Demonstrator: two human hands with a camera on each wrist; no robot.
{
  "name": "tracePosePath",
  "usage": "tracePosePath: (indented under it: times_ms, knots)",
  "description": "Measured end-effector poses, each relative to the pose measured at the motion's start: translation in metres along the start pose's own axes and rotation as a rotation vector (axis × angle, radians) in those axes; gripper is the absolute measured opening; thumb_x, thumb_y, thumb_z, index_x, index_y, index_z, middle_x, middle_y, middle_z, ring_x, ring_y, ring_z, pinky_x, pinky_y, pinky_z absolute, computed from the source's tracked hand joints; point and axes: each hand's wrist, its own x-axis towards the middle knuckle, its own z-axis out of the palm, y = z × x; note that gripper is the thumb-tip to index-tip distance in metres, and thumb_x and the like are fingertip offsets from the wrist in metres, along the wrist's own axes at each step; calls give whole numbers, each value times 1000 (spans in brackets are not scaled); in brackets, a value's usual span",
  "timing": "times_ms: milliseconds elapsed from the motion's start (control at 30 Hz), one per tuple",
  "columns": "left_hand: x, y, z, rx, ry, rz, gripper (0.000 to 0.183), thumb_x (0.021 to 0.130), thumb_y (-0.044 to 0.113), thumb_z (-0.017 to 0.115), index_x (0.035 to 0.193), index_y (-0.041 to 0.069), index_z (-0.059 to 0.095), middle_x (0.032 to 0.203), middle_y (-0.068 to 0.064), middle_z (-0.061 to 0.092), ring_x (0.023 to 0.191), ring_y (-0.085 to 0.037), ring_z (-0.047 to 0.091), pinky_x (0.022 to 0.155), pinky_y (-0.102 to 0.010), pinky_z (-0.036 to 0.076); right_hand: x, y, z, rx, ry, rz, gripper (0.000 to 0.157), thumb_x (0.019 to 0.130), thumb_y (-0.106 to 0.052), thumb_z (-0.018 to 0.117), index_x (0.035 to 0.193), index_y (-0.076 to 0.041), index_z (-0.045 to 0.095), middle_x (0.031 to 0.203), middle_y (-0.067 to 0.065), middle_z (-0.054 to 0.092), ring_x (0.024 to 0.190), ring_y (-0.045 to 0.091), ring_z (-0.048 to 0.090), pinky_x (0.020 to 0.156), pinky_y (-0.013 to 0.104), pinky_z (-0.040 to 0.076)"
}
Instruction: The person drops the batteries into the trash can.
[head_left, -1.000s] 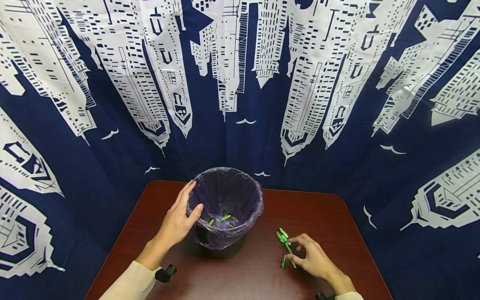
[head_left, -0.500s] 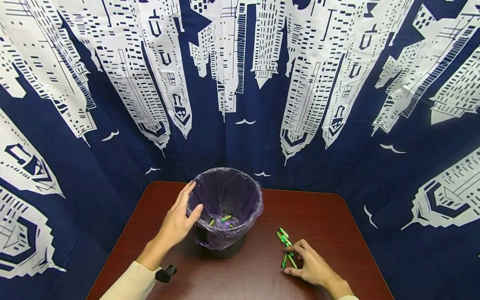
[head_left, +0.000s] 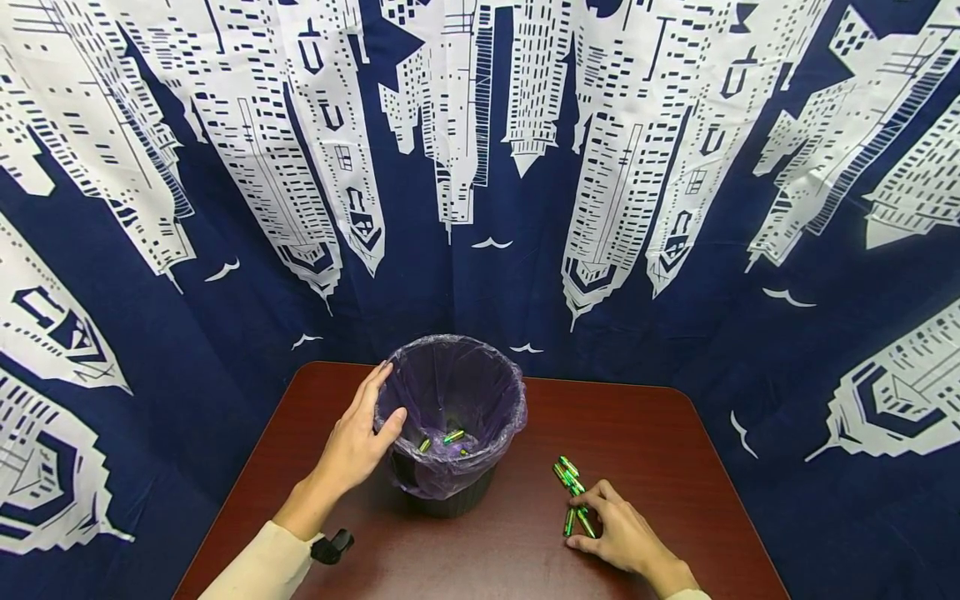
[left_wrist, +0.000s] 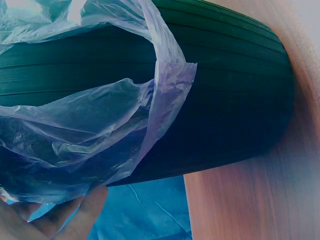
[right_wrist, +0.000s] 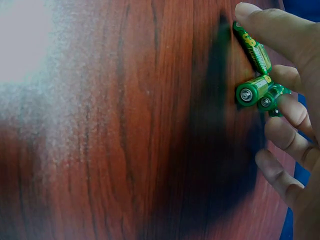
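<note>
My left hand (head_left: 352, 446) rests with straight fingers along the left side of a trash bin (head_left: 450, 504), thumb at its rim. The bin is dark and ribbed, lined with a translucent purple bag (left_wrist: 170, 90) folded over the edge. A few green-gold batteries (head_left: 453, 436) lie at the bottom. On the table to the right, my right hand (head_left: 626, 533) pinches a green battery (right_wrist: 252, 47) end to end between thumb and forefinger, close over the wood. Several more batteries (head_left: 567, 468) lie beside and beyond these fingers; another battery (right_wrist: 253, 91) shows its metal tip near the fingertips.
The reddish-brown wooden table (head_left: 637, 425) has rounded far corners. A dark blue curtain (head_left: 480, 292) with white city buildings hangs right behind and around it. A black strap (head_left: 332, 547) sits at the left wrist.
My right hand has drawn slightly nearer, its thumb and forefinger settling at the ends of the nearest battery. My left hand and the bin have stayed in place.
</note>
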Motion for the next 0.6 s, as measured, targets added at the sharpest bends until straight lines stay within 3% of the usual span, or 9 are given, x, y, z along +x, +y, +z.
tracePosePath:
  times_ms: [267,600]
  knots:
    - [-1,0,0,-3,1,0,80,112,39,68,182,15,38,189,-16,39,162,-54,57,117,-84,54,5,0,5,-37,-13,30,54,84,-54,104,127,-28,84,118,-8,63,81,0,49,68,24,45]
    - [0,-1,0,-5,-1,-1,80,112,39,68,183,17,37,190,-15,38,162,-53,57,118,-84,53,10,0,7,-30,-18,19,48,86,-47,104,123,-25,84,117,-7,63,82,1,52,67,23,44]
